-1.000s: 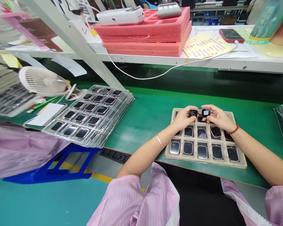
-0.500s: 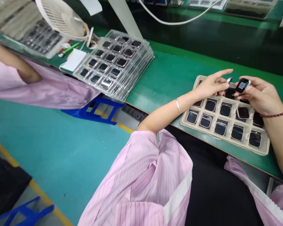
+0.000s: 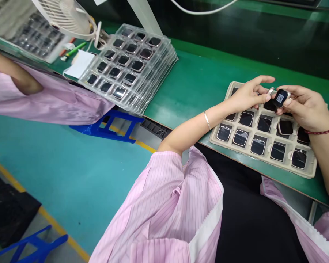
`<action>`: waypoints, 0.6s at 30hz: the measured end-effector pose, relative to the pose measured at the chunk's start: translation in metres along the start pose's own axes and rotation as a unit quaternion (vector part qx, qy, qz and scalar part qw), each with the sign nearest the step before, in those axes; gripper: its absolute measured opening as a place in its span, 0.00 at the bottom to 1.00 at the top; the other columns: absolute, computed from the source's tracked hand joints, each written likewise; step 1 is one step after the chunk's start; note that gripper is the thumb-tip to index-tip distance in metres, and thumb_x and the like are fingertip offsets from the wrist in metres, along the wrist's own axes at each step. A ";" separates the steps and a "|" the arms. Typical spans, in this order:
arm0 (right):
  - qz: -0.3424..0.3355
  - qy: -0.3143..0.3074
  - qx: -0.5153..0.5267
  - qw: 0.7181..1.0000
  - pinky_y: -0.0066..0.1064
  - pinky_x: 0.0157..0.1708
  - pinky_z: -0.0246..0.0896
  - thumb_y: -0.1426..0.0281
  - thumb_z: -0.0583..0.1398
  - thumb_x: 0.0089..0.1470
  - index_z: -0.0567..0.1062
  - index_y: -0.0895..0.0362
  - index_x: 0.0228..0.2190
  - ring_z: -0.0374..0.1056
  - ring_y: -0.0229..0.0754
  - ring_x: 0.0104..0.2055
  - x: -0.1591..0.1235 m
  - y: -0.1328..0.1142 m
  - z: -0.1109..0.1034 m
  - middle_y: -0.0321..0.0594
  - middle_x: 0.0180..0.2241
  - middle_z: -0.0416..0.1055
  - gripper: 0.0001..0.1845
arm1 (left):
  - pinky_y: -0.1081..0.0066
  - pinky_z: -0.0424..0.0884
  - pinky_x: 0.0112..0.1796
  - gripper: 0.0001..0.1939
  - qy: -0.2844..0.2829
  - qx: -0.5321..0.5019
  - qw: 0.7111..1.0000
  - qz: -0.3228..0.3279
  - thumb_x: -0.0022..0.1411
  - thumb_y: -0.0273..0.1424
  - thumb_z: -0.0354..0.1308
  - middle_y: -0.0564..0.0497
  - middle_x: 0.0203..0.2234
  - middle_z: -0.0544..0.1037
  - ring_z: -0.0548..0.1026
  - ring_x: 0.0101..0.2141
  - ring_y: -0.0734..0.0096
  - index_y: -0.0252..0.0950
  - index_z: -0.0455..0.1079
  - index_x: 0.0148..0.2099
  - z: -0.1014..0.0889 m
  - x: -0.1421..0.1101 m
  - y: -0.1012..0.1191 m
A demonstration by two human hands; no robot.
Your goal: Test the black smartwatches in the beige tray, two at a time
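Over the far side of a beige moulded tray (image 3: 312,172), my right hand (image 3: 312,106) pinches a watch case (image 3: 280,98). A pale printed label shows on the dark face of this case. Close beside it, my left hand (image 3: 246,95) has its thumb and a finger on a small silver-edged piece (image 3: 271,90), seen nearly edge-on; its kind is unclear. The left index finger is stretched out above. Rows of square watch cases with dark screens, such as one watch case (image 3: 257,147), lie in the tray's pockets. My hands hide part of the far row.
Stacked clear plastic trays (image 3: 160,86) with watch cases stand on the green bench (image 3: 192,84) to the left. A white fan (image 3: 68,16), a white paper (image 3: 80,64) and a green pen (image 3: 75,50) are beyond. A co-worker's pink sleeve (image 3: 60,95) and a blue stool (image 3: 112,126) are at left.
The labelled watch case has turned a little in my right hand, and the silver-edged piece has shifted slightly closer to it. The camera view has shifted slightly.
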State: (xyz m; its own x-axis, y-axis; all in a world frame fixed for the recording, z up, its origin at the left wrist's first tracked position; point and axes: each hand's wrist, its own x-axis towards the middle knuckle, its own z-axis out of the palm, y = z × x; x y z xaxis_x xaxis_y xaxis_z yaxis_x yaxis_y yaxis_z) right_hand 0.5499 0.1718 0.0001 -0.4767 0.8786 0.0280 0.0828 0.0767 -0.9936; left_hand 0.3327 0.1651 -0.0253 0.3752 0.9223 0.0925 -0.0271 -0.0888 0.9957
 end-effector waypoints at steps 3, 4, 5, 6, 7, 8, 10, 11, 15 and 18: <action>0.020 -0.012 0.024 0.999 0.27 0.28 0.72 0.60 0.72 0.45 0.78 0.54 0.46 0.72 0.34 0.25 -0.002 -0.002 0.001 0.40 0.35 0.75 0.27 | 0.73 0.72 0.32 0.30 0.019 -0.005 1.000 0.014 0.59 0.32 0.63 0.44 0.41 0.76 0.74 0.34 0.72 0.33 0.61 0.61 0.001 -0.002 0.000; 0.025 -0.014 0.032 0.999 0.27 0.28 0.72 0.60 0.72 0.45 0.77 0.54 0.46 0.72 0.34 0.25 -0.003 -0.002 0.001 0.39 0.35 0.75 0.27 | 0.74 0.72 0.32 0.30 0.021 -0.011 1.000 0.015 0.58 0.32 0.64 0.44 0.40 0.76 0.74 0.32 0.73 0.33 0.62 0.61 0.001 -0.003 0.001; 0.027 -0.016 0.039 0.999 0.27 0.29 0.72 0.60 0.72 0.45 0.77 0.53 0.47 0.72 0.35 0.26 -0.004 -0.002 0.001 0.39 0.35 0.75 0.27 | 0.74 0.72 0.30 0.30 0.019 -0.020 1.000 0.014 0.58 0.33 0.64 0.44 0.39 0.77 0.73 0.31 0.74 0.33 0.62 0.60 0.002 -0.004 0.002; 0.027 -0.017 0.045 0.998 0.28 0.29 0.72 0.60 0.72 0.45 0.77 0.53 0.47 0.72 0.35 0.26 -0.005 -0.002 0.001 0.38 0.34 0.75 0.27 | 0.74 0.72 0.29 0.30 0.013 -0.031 0.999 0.009 0.57 0.33 0.64 0.44 0.39 0.77 0.73 0.29 0.75 0.33 0.62 0.60 0.002 -0.004 0.003; 0.025 -0.018 0.050 0.998 0.28 0.29 0.73 0.60 0.72 0.45 0.76 0.53 0.47 0.72 0.36 0.26 -0.005 -0.002 0.002 0.38 0.33 0.75 0.27 | 0.74 0.71 0.29 0.30 0.005 -0.043 0.999 0.003 0.57 0.33 0.65 0.44 0.38 0.77 0.73 0.28 0.76 0.32 0.62 0.60 0.003 -0.005 0.004; 0.022 -0.021 0.054 0.998 0.29 0.29 0.73 0.60 0.71 0.46 0.76 0.53 0.47 0.72 0.36 0.26 -0.005 -0.001 0.002 0.38 0.32 0.75 0.27 | 0.74 0.71 0.28 0.30 -0.002 -0.053 0.999 -0.003 0.57 0.34 0.65 0.43 0.39 0.77 0.72 0.27 0.76 0.32 0.62 0.59 0.003 -0.006 0.005; 0.017 -0.026 0.060 0.998 0.29 0.29 0.73 0.60 0.71 0.47 0.76 0.54 0.47 0.72 0.36 0.26 -0.006 0.001 0.001 0.38 0.33 0.75 0.26 | 0.74 0.71 0.28 0.30 -0.011 -0.068 0.998 -0.011 0.56 0.34 0.65 0.42 0.39 0.77 0.73 0.27 0.76 0.31 0.63 0.59 0.003 -0.006 0.007; 0.014 -0.028 0.061 0.998 0.29 0.29 0.73 0.60 0.71 0.47 0.76 0.54 0.47 0.72 0.36 0.26 -0.005 0.001 0.001 0.38 0.34 0.76 0.26 | 0.74 0.71 0.28 0.30 -0.011 -0.070 0.997 -0.016 0.56 0.34 0.66 0.41 0.40 0.77 0.73 0.27 0.76 0.31 0.63 0.58 0.003 -0.007 0.008; 0.009 -0.021 0.069 0.997 0.31 0.30 0.74 0.60 0.69 0.49 0.74 0.55 0.49 0.73 0.38 0.27 -0.004 0.005 0.001 0.39 0.33 0.76 0.27 | 0.76 0.69 0.27 0.26 0.002 -0.042 0.998 -0.038 0.58 0.34 0.63 0.41 0.41 0.78 0.74 0.27 0.76 0.30 0.66 0.57 0.001 -0.008 0.011; 0.015 0.006 0.084 0.996 0.32 0.33 0.75 0.59 0.67 0.52 0.72 0.54 0.52 0.76 0.41 0.34 -0.003 0.008 0.003 0.42 0.37 0.77 0.27 | 0.76 0.70 0.29 0.24 0.028 -0.033 0.999 -0.033 0.61 0.34 0.59 0.41 0.42 0.78 0.78 0.33 0.71 0.31 0.66 0.58 0.001 -0.009 0.013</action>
State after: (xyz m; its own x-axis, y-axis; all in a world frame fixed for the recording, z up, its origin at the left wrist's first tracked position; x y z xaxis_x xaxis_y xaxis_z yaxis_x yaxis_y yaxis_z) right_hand 0.5494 0.1689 -0.0079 -0.4654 0.8851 -0.0011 -0.0514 -0.0283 -0.9983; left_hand 0.3296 0.1552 -0.0135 0.3262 0.9449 0.0256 -0.0658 -0.0044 0.9978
